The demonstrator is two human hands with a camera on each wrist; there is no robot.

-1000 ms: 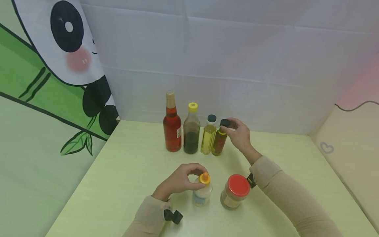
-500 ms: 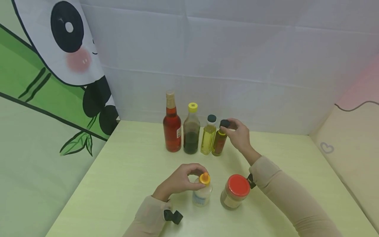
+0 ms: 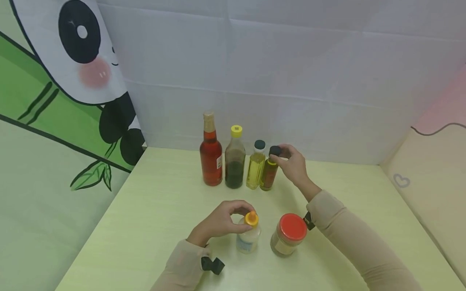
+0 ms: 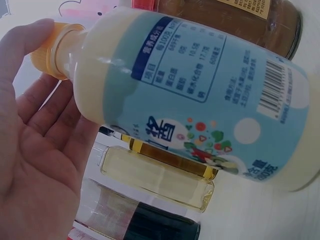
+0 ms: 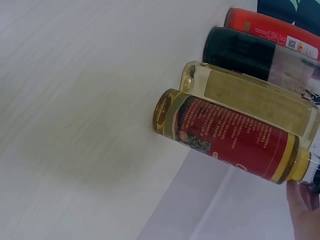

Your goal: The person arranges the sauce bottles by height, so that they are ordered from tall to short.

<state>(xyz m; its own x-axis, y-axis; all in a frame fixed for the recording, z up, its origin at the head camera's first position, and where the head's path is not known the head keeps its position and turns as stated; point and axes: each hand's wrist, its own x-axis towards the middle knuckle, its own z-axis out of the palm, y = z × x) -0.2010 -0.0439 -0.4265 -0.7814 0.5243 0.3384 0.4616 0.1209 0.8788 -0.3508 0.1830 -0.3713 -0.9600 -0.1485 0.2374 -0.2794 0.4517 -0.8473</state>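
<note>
My left hand point(image 3: 222, 220) pinches the orange cap point(image 4: 50, 51) of a squeeze bottle point(image 4: 210, 100) with pale cream contents and a light blue label. That bottle stands upright near the front of the table. Farther back, my right hand point(image 3: 294, 163) holds the black cap of a small oil bottle point(image 5: 225, 135) with a red label, thumb and fingers on either side. In the right wrist view only part of this hand shows, at the lower right edge. Close beside the oil bottle stands a clear bottle of pale yellow oil point(image 3: 256, 169) with a dark cap.
Left of the oils, a yellow-capped bottle of dark liquid point(image 3: 234, 169) and a tall bottle of red liquid point(image 3: 211, 161) continue the row. A red-lidded jar point(image 3: 289, 234) stands between the squeeze bottle and my right forearm. Behind the table point(image 3: 145, 210) hangs a white cloth point(image 3: 255, 60).
The head view has shifted very slightly. Both hands keep their hold on the caps, and the bottles stay where they were.
</note>
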